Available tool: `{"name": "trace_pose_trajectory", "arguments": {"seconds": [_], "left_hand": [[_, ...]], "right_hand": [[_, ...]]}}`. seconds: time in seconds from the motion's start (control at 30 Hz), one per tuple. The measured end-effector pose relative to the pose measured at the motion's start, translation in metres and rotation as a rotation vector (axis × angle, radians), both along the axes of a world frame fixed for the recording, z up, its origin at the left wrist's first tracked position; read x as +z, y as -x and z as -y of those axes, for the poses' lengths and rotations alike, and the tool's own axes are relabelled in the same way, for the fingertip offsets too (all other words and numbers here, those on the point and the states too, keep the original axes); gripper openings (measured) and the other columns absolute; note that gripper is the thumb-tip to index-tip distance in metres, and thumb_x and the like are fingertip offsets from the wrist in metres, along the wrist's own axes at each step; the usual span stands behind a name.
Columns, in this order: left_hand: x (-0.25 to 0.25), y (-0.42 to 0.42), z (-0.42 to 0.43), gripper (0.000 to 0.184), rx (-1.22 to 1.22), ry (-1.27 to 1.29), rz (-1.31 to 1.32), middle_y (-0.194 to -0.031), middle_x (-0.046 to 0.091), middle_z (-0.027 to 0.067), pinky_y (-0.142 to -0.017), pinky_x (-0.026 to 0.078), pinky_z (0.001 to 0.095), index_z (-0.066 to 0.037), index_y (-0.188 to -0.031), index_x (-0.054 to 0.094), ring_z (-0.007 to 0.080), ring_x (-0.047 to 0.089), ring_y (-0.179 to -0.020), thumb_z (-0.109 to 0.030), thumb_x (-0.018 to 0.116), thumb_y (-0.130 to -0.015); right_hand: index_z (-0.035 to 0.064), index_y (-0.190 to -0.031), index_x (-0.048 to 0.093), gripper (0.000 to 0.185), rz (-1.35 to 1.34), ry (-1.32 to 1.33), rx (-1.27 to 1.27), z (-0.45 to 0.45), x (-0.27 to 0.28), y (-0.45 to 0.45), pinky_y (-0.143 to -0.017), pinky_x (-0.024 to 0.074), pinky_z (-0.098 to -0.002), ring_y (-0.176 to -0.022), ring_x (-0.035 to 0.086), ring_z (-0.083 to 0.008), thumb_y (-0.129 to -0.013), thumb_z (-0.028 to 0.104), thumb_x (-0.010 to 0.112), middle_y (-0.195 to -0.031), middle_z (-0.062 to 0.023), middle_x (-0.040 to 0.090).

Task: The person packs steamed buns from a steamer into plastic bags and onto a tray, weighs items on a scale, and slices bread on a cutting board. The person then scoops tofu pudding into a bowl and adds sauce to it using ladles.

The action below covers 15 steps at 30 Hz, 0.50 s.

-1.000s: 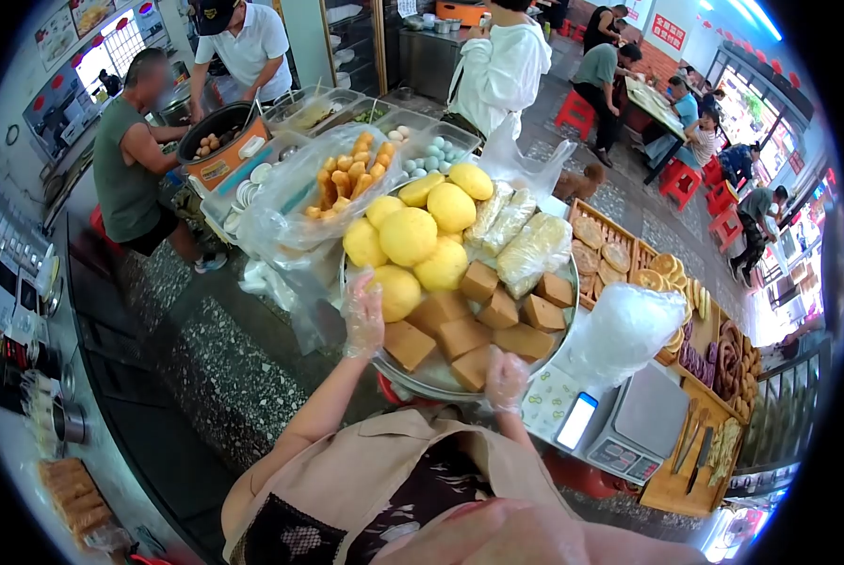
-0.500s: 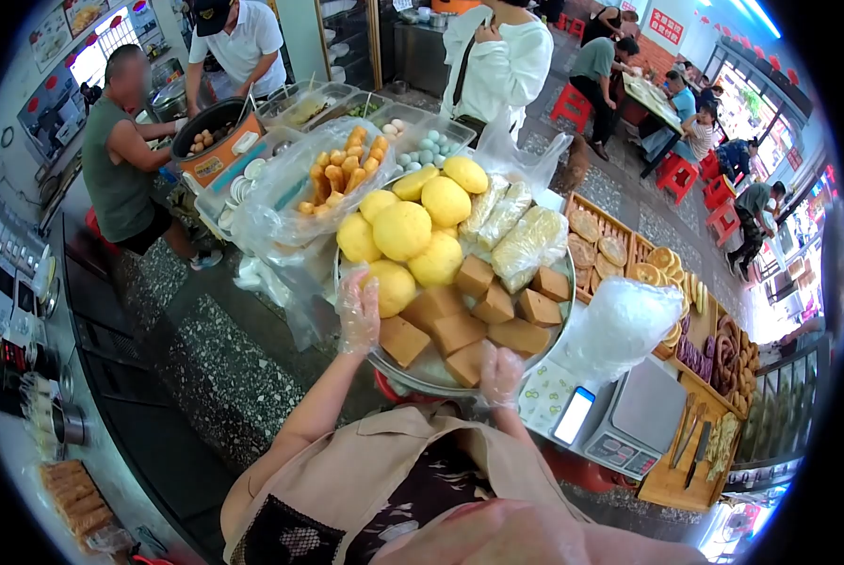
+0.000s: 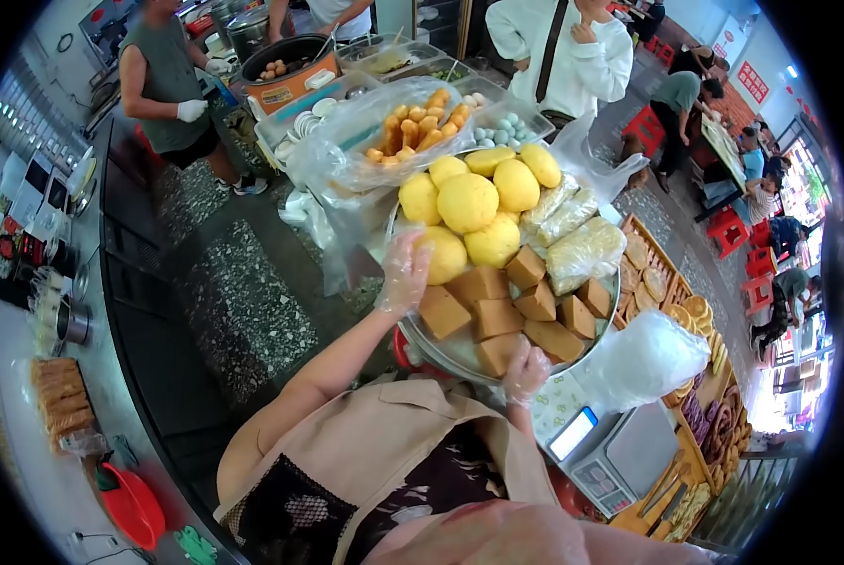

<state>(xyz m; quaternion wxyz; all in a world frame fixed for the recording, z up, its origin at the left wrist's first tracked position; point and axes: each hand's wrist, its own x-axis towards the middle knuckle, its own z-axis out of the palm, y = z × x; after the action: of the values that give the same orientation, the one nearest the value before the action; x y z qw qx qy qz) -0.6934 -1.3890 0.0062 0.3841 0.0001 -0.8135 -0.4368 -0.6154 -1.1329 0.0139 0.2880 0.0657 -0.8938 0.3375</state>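
Observation:
A round metal tray [image 3: 603,350] holds yellow buns [image 3: 468,203], brown cake blocks [image 3: 497,318] and plastic-wrapped yellowish rolls [image 3: 586,252]. My left hand [image 3: 405,273], in a clear plastic glove, lies at the tray's left side against the lowest yellow bun, fingers stretched upward. At the front rim is my right hand [image 3: 527,374], also gloved, beside the nearest brown block. Its fingers are curled together, and what they hold is hidden.
Fried dough sticks [image 3: 413,132] lie in plastic behind the tray. To the right are a plastic bag bundle [image 3: 650,356], a phone [image 3: 573,433], a scale [image 3: 641,444] and bread trays [image 3: 714,386]. A person in white [image 3: 582,56] stands opposite; another in green [image 3: 163,85] stands left.
The view has turned left and down, so the tray appears further right. A red basin now shows at lower left. The person in green has drawn back from the pot. My hands stay at the tray.

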Motion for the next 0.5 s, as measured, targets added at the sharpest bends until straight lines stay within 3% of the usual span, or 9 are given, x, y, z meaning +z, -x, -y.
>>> {"name": "trace_pose_trajectory", "arguments": {"seconds": [0.43, 0.5], "left_hand": [[0.0055, -0.0021, -0.0035, 0.027, 0.011, 0.016, 0.082, -0.105, 0.056, 0.0213, -0.089, 0.041, 0.0438, 0.000, -0.109, 0.052, 0.0379, 0.053, -0.100, -0.016, 0.055, -0.088], [0.0040, -0.0008, -0.0032, 0.027, 0.018, 0.020, 0.087, -0.105, 0.056, 0.0216, -0.088, 0.041, 0.0439, 0.001, -0.109, 0.052, 0.0380, 0.053, -0.099, -0.016, 0.055, -0.088]], "right_hand": [[0.0015, -0.060, 0.045, 0.029, -0.025, 0.011, 0.025, -0.0031, -0.0027, -0.0006, -0.049, 0.0313, -0.0444, -0.051, 0.043, -0.0353, -0.083, 0.009, 0.061, -0.055, -0.0157, 0.040], [0.0000, -0.064, 0.050, 0.025, 0.015, -0.012, 0.013, -0.0037, -0.0022, -0.0013, -0.051, 0.0336, -0.0454, -0.054, 0.046, -0.0359, -0.084, 0.010, 0.061, -0.058, -0.0180, 0.046]]}}
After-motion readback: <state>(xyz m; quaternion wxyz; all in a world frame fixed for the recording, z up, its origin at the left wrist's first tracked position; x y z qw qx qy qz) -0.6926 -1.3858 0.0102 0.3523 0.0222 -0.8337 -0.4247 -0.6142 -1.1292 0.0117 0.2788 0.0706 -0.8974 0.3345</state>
